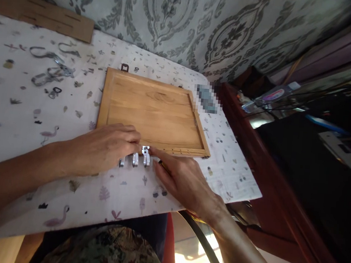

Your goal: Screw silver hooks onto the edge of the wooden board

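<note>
1. Patterned clothing (pixel 106 250) is nearest, just below the near edge of the table (pixel 91 198); I seem to sit close so both arms can reach forward.
2. Beyond it, the wooden panel (pixel 152 113) lies flat on the table, one rimmed edge towards me, likely for easy reach.
3. Three metal hooks (pixel 146 158) sit side by side at that edge, their narrow ends pointing my way.
4. My left hand (pixel 106 146) rests at the panel's near edge, fingers bunched close, probably to steady it; with the tips hidden, I cannot tell whether they pinch anything.
5. My right hand (pixel 184 173) reaches its index finger to the rightmost hook, perhaps to hold it in line. Something dark and yellow (pixel 162 164) shows by the fingers; I cannot tell whether they grip it.
6. Loose metal pieces (pixel 53 71) lie well left, perhaps for working room.
</note>
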Demonstrator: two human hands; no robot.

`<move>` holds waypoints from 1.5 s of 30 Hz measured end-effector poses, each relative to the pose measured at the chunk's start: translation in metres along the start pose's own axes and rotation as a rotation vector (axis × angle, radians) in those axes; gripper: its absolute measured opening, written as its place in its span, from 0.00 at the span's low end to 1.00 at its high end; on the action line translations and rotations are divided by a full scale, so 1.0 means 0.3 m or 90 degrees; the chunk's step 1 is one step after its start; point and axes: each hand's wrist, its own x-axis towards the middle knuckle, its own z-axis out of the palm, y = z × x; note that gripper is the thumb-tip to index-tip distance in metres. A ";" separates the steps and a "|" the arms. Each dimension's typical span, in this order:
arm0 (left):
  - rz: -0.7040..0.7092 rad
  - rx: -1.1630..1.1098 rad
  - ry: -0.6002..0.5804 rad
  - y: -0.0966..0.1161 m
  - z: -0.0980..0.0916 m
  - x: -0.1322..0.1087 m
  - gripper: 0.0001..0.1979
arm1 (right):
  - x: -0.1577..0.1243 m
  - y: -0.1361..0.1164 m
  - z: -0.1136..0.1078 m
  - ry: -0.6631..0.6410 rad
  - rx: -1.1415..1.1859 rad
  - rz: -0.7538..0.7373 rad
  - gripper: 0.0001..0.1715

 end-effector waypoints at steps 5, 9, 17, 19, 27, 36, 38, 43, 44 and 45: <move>-0.003 -0.001 -0.012 0.004 -0.008 0.002 0.19 | 0.004 -0.013 0.003 -0.054 -0.091 0.003 0.28; -0.014 0.003 -0.022 0.009 -0.014 0.006 0.19 | 0.004 -0.020 0.007 -0.061 -0.131 0.004 0.28; 0.000 0.028 -0.025 0.009 -0.014 0.008 0.17 | 0.001 -0.017 0.018 -0.029 -0.113 -0.003 0.27; 0.000 0.043 -0.028 0.008 -0.011 0.007 0.17 | -0.004 -0.015 0.019 -0.018 -0.110 -0.003 0.27; -0.018 0.018 -0.037 0.015 -0.018 0.009 0.18 | -0.014 -0.026 0.018 -0.079 -0.147 0.003 0.31; 0.002 0.005 -0.023 0.006 -0.011 0.003 0.18 | -0.038 0.006 0.053 -0.056 -0.300 -0.089 0.40; 0.004 -0.001 -0.021 0.005 -0.012 0.002 0.18 | -0.042 0.013 0.059 -0.050 -0.307 -0.101 0.42; -0.039 -0.067 -0.013 -0.005 -0.012 -0.002 0.22 | -0.044 0.014 0.061 -0.053 -0.313 -0.123 0.44; -0.048 -0.082 -0.009 -0.008 -0.011 -0.003 0.23 | -0.044 0.013 0.059 -0.056 -0.314 -0.123 0.45; -0.056 -0.096 -0.003 -0.011 -0.011 -0.005 0.23 | -0.044 0.012 0.058 -0.059 -0.316 -0.121 0.46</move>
